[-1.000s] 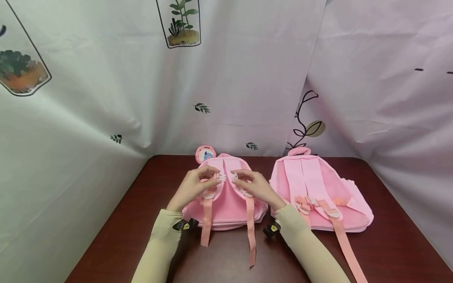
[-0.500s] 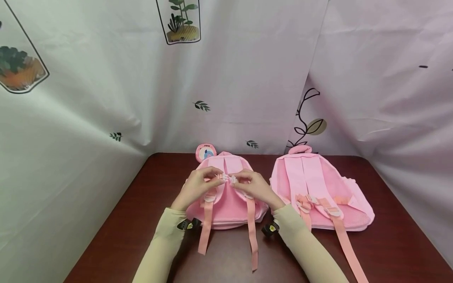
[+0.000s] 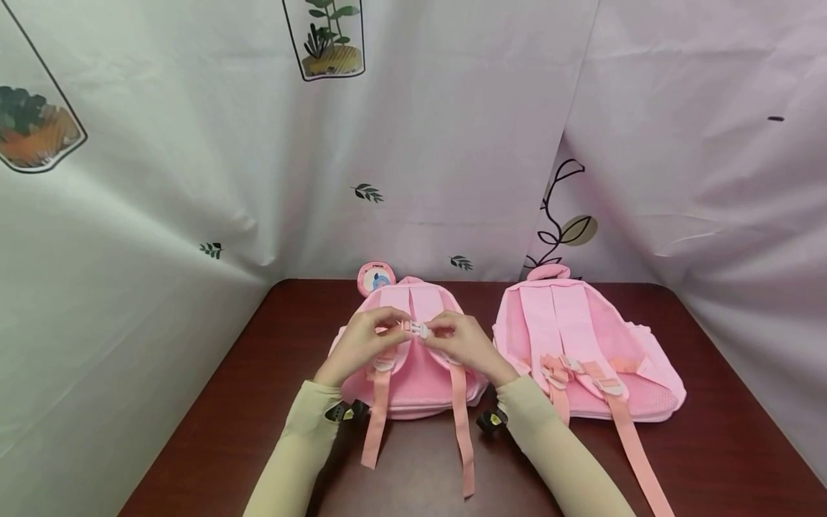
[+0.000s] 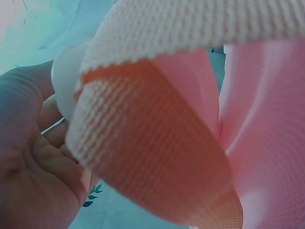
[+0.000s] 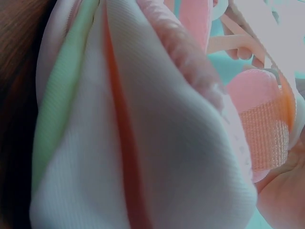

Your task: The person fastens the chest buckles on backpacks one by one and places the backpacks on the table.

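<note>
In the head view, a pink backpack [image 3: 420, 388] lies on the table with its shoulder straps up. Above its middle, my left hand [image 3: 358, 345] pinches the pronged half of a white side-release buckle [image 3: 416, 328]. From the other side my right hand [image 3: 470, 346] pinches the socket half. The prongs meet the socket; whether they are latched cannot be told. Looped peach webbing [image 4: 143, 138] hides most of the buckle in the left wrist view, with my palm [image 4: 33, 162] beside it. Pink strap fabric [image 5: 176, 124] covers much of the right wrist view.
To the right lies a second pink backpack [image 3: 620, 345], its peach strap [image 3: 639, 456] trailing to the front. A round pink tag [image 3: 375, 278] stands behind the first bag. Two loose webbing ends [image 3: 464, 438] hang over the dark red table [image 3: 220, 431]. Printed cloth [image 3: 420, 143] walls the back.
My hands have come closer together. The two buckle halves, apart a second ago, now meet. The hanging webbing ends have shifted slightly.
</note>
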A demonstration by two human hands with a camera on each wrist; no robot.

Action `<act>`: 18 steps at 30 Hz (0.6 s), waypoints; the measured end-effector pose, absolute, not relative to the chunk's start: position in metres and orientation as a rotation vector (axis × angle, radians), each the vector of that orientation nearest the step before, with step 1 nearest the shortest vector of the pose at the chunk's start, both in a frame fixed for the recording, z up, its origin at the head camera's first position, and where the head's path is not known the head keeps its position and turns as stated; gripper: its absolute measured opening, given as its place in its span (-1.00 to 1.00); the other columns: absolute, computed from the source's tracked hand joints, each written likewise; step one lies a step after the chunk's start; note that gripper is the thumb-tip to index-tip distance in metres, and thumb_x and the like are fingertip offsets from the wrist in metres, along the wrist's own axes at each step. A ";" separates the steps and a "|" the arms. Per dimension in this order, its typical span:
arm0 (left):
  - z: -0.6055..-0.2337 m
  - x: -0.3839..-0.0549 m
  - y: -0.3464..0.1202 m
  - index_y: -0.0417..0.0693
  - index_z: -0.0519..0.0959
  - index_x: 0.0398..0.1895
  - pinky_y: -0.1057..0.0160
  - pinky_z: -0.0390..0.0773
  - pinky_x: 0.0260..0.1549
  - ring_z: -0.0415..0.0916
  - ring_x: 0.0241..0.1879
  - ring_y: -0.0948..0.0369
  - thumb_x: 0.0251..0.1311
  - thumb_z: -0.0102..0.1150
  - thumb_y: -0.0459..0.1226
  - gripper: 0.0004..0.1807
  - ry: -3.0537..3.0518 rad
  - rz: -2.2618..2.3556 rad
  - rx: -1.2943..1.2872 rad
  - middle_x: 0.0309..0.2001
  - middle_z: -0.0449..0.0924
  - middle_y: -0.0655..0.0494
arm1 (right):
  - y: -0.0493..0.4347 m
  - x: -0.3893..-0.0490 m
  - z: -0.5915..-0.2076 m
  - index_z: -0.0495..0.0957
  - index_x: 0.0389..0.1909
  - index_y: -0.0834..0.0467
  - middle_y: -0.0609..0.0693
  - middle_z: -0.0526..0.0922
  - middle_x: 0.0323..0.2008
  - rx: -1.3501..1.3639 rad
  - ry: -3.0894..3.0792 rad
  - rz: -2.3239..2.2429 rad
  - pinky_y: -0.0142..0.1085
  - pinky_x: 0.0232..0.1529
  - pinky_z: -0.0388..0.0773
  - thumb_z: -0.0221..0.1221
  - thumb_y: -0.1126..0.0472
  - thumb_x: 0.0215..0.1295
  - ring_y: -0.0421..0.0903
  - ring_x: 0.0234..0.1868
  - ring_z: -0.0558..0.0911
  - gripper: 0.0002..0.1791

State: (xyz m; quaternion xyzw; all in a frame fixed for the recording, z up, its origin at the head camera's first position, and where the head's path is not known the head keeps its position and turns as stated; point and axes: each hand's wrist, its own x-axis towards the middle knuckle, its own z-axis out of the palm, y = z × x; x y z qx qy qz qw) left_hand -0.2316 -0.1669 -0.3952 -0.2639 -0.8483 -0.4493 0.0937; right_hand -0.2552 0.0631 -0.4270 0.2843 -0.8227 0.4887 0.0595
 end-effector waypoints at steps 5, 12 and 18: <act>-0.395 -0.232 -0.165 0.02 0.73 -0.11 0.20 0.65 -0.09 0.62 -0.17 0.28 0.17 0.46 -0.13 -0.74 -2.519 -1.342 -0.785 -0.21 0.70 0.30 | 0.063 -0.255 -0.427 0.79 -0.18 0.07 -0.15 0.66 -0.31 0.873 -2.490 1.464 -0.25 -0.09 0.55 0.46 0.20 0.17 -0.16 -0.24 0.58 -0.81; -0.395 -0.234 -0.160 0.03 0.73 -0.11 0.19 0.65 -0.11 0.62 -0.16 0.29 0.18 0.46 -0.11 -0.74 -2.539 -1.333 -0.781 -0.21 0.70 0.31 | 0.067 -0.254 -0.425 0.78 -0.15 0.10 -0.13 0.64 -0.32 0.878 -2.516 1.406 -0.32 -0.20 0.55 0.45 0.23 0.16 -0.17 -0.30 0.57 -0.78; -0.396 -0.229 -0.166 0.03 0.73 -0.11 0.20 0.64 -0.11 0.62 -0.17 0.27 0.18 0.46 -0.18 -0.77 -2.553 -1.329 -0.734 -0.21 0.71 0.30 | 0.062 -0.253 -0.426 0.75 -0.05 0.13 -0.11 0.65 -0.26 1.015 -2.545 1.368 -0.34 -0.23 0.57 0.44 0.27 0.17 -0.19 -0.29 0.59 -0.71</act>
